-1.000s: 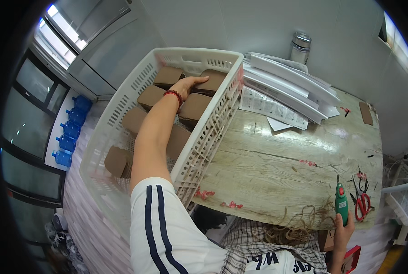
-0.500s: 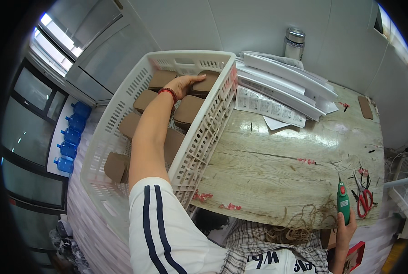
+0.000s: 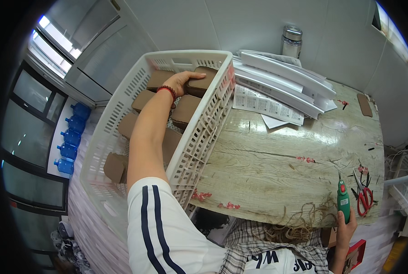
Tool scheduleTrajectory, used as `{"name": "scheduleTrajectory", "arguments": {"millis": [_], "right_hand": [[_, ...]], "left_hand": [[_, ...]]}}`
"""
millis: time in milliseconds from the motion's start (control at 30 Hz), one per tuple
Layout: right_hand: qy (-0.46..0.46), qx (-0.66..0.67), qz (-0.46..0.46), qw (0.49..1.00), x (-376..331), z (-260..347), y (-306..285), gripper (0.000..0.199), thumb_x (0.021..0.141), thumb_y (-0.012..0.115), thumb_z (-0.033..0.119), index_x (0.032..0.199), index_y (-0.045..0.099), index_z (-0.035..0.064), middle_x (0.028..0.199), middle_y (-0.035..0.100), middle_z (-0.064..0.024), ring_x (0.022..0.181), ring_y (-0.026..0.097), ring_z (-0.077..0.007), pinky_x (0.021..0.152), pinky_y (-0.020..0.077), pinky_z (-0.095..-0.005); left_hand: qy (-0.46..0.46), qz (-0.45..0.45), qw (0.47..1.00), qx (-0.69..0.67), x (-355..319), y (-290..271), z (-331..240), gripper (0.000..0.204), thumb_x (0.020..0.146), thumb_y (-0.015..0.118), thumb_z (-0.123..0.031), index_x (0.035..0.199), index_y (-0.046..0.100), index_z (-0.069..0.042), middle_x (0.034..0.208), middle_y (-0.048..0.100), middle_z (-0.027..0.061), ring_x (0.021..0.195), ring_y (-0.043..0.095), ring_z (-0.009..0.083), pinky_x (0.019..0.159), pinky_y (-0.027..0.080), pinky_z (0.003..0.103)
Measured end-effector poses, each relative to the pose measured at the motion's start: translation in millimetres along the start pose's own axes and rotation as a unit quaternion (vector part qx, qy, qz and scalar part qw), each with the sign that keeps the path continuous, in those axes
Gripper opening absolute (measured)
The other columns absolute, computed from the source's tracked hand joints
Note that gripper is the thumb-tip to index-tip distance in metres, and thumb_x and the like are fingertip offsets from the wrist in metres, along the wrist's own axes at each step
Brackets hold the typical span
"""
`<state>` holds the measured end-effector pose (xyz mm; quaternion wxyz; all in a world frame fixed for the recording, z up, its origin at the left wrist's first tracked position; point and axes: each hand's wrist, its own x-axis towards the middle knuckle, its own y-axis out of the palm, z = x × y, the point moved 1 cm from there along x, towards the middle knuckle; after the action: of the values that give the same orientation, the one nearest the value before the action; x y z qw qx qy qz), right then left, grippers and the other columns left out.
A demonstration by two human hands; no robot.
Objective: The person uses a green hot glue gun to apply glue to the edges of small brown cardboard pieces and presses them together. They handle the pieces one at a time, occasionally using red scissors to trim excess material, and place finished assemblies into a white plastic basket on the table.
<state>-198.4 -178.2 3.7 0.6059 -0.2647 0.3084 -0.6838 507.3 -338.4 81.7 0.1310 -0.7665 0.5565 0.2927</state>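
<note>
Deep in a white plastic crate (image 3: 185, 53), my left hand (image 3: 182, 82) grips a brown rounded box (image 3: 202, 81) in the far right corner. Its thumb lies on top of the box; the other fingers are hidden. Several similar brown boxes (image 3: 184, 109) sit in two rows around my forearm, and one (image 3: 115, 167) stands apart near the left wall. At the table's right front edge, my right hand (image 3: 345, 230) is wrapped round a green pen-shaped hand tool (image 3: 343, 201) with a red button and a thin metal tip pointing away from me.
Beside the tool lie red-handled scissors (image 3: 364, 201). Brown thread (image 3: 311, 211) tangles along the front edge of the wood-patterned table (image 3: 263, 169). White folded cartons (image 3: 281, 82) pile up at the back, before a metal flask (image 3: 291, 42). Blue water bottles (image 3: 71, 137) line the left wall.
The view has shifted slightly. My left hand keeps its hold on the same brown box, and my right hand holds the green tool in the same spot.
</note>
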Motion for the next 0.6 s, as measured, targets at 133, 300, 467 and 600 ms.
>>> {"name": "scheduleTrajectory", "arguments": {"millis": [133, 300, 467, 600], "right_hand": [[-0.013, -0.038, -0.014, 0.999, -1.7, -7.5, -0.2, 0.042, 0.079, 0.074, 0.023, 0.115, 0.064, 0.0053, 0.091, 0.069, -0.0157, 0.08, 0.066, -0.026, 0.076, 0.0491, -0.0369], [-0.107, -0.059, -0.031, 0.992, -7.6, -13.6, -3.2, 0.032, 0.088, 0.067, 0.018, 0.114, 0.06, 0.0021, 0.078, 0.058, -0.0029, 0.065, 0.051, -0.01, 0.058, 0.0397, -0.0263], [-0.127, -0.039, -0.049, 0.99, -20.5, -17.9, -16.7, 0.031, 0.09, 0.065, 0.016, 0.116, 0.059, 0.0006, 0.071, 0.053, 0.0015, 0.058, 0.045, -0.005, 0.05, 0.0356, -0.0232], [-0.058, 0.068, -0.039, 0.995, -29.4, -36.1, -23.9, 0.037, 0.086, 0.07, 0.015, 0.118, 0.06, 0.0006, 0.083, 0.06, -0.0055, 0.071, 0.055, -0.0123, 0.065, 0.0428, -0.0271]], "left_hand": [[0.005, -0.032, 0.999, 0.001, -4.0, 12.3, -1.6, 0.038, 0.079, 0.076, -0.015, 0.111, 0.062, 0.0, 0.107, 0.068, 0.0155, 0.092, 0.068, 0.0257, 0.086, 0.055, 0.04], [0.03, -0.099, 0.995, 0.002, -9.7, 20.6, -1.8, 0.037, 0.073, 0.077, -0.009, 0.106, 0.062, 0.002, 0.101, 0.068, 0.0176, 0.085, 0.069, 0.0275, 0.079, 0.057, 0.041], [0.124, -0.128, 0.983, 0.051, -49.4, 28.7, -27.9, 0.04, 0.071, 0.077, -0.011, 0.105, 0.062, 0.002, 0.101, 0.066, 0.0185, 0.084, 0.066, 0.0281, 0.077, 0.056, 0.04], [0.329, -0.264, 0.872, 0.247, -87.0, 7.0, -62.8, 0.045, 0.066, 0.08, -0.019, 0.101, 0.061, 0.003, 0.089, 0.064, 0.0145, 0.078, 0.064, 0.0256, 0.069, 0.055, 0.039]]}}
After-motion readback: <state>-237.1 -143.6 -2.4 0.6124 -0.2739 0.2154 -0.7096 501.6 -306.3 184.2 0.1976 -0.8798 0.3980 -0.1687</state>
